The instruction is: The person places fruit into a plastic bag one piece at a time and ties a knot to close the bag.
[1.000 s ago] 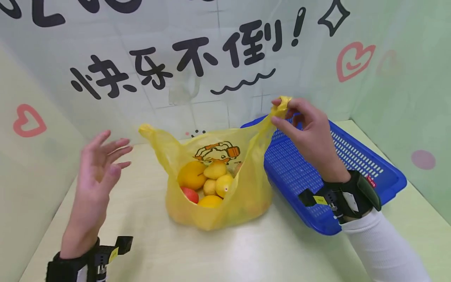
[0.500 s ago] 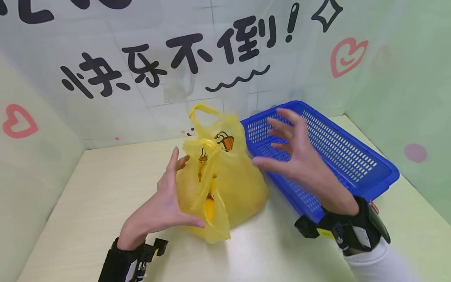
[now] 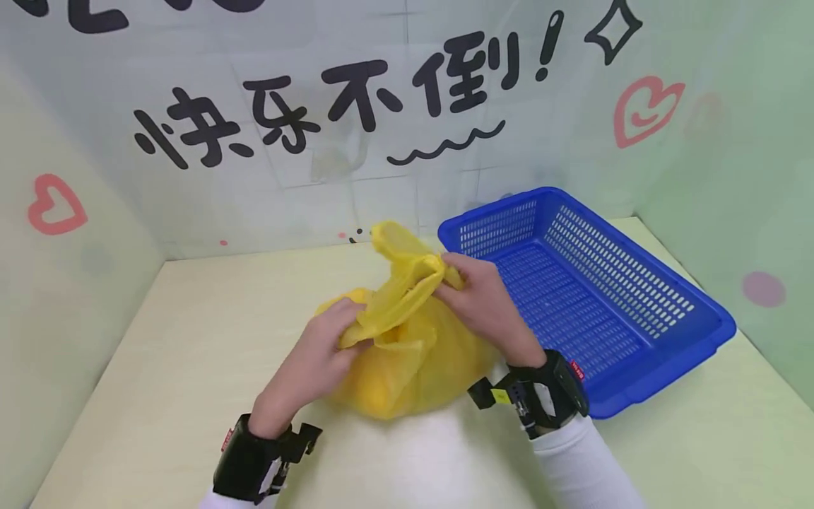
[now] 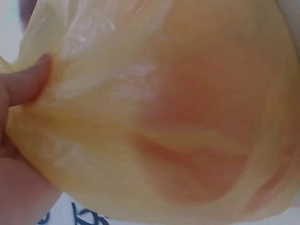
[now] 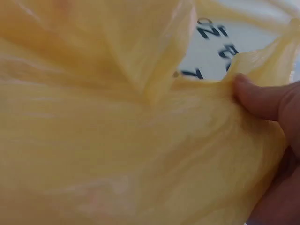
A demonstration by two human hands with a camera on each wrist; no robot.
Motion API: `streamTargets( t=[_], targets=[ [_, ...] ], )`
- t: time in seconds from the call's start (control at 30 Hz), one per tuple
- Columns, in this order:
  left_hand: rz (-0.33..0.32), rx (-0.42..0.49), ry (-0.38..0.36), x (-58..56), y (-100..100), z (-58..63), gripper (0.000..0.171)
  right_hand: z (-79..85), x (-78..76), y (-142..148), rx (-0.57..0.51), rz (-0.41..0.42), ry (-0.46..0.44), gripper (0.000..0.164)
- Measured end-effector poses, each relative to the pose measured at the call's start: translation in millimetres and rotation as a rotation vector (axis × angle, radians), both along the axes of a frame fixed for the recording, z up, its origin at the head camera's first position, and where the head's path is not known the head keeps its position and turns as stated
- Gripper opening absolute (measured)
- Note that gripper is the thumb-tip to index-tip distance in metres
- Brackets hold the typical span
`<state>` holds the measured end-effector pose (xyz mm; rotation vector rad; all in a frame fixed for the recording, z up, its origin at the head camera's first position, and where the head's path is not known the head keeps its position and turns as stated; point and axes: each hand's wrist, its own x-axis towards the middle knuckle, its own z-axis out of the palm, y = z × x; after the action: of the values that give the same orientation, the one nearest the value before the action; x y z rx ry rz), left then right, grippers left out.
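A yellow plastic bag (image 3: 432,360) sits on the table in the head view, its top gathered and its contents showing only as rounded shapes through the film. My left hand (image 3: 321,350) grips the bag's near left edge, with the thumb pressed on the film in the left wrist view. At the upper right of the bag, my right hand (image 3: 486,304) pinches the plastic near a handle loop. The right thumb (image 5: 262,101) presses the film in the right wrist view. Reddish shapes (image 4: 201,173) show through the bag in the left wrist view.
A blue perforated plastic basket (image 3: 572,311) stands right of the bag, close to my right hand. The pale table (image 3: 191,339) meets a printed wall (image 3: 286,205) at the back, and side walls rise on both sides.
The bag was held open by the right hand with fruit visible, then stood released between both open hands. Now both hands have taken hold of its top, and the fruit is covered.
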<state>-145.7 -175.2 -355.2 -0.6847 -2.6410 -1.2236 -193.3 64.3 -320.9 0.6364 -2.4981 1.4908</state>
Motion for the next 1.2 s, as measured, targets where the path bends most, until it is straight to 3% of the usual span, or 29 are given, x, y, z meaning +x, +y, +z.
streamTargets(
  t=[0.17, 0.27, 0.33, 0.43, 0.5, 0.63, 0.73, 0.83, 0.93, 1.0, 1.07, 1.2],
  targets=[
    [0.042, 0.420, -0.129, -6.7, -17.2, -2.2, 0.019, -0.4, -3.6, 22.9, -0.266, -0.157, -0.131, 0.034],
    [0.050, 0.637, -0.208, -7.7, -21.0, -1.6, 0.017, -0.2, -0.8, 31.3, -0.333, -0.214, -0.120, 0.041],
    [0.067, 0.735, -0.240, -6.4, -19.2, -0.3, 0.015, -1.0, 1.8, 34.9, -0.364, -0.234, -0.116, 0.042],
    [0.092, 0.808, -0.264, -4.9, -10.5, 1.7, 0.013, -4.8, 1.4, 37.3, -0.415, -0.196, -0.121, 0.041],
    [0.105, 0.816, -0.262, -5.1, -2.7, 3.1, 0.013, -7.9, -1.6, 37.1, -0.436, -0.121, -0.141, 0.041],
    [0.120, 0.828, -0.191, -8.4, 10.4, 5.6, 0.013, -14.3, -10.8, 35.8, -0.480, 0.091, -0.151, 0.034],
    [0.142, 0.858, -0.134, -9.7, 13.3, 8.1, 0.013, -18.7, -13.0, 36.0, -0.544, 0.200, -0.166, 0.024],
    [0.203, 0.946, -0.134, -9.7, 10.7, 11.5, 0.015, -21.4, -11.6, 34.1, -0.661, 0.213, -0.202, 0.016],
    [0.234, 1.115, -0.245, -10.4, 8.4, 12.5, 0.016, -19.6, -10.9, 27.1, -0.787, 0.182, -0.245, 0.019],
    [0.206, 1.244, -0.328, -10.4, 9.3, 12.5, 0.017, -17.6, -10.5, 21.5, -0.841, 0.168, -0.265, 0.022],
    [0.130, 1.369, -0.410, -9.0, 12.3, 11.1, 0.019, -16.2, -8.8, 17.7, -0.837, 0.167, -0.279, 0.023],
    [-0.003, 1.506, -0.481, -11.5, 18.7, 3.1, 0.021, -17.0, -9.8, 15.2, -0.848, 0.213, -0.336, 0.023]
  ],
)
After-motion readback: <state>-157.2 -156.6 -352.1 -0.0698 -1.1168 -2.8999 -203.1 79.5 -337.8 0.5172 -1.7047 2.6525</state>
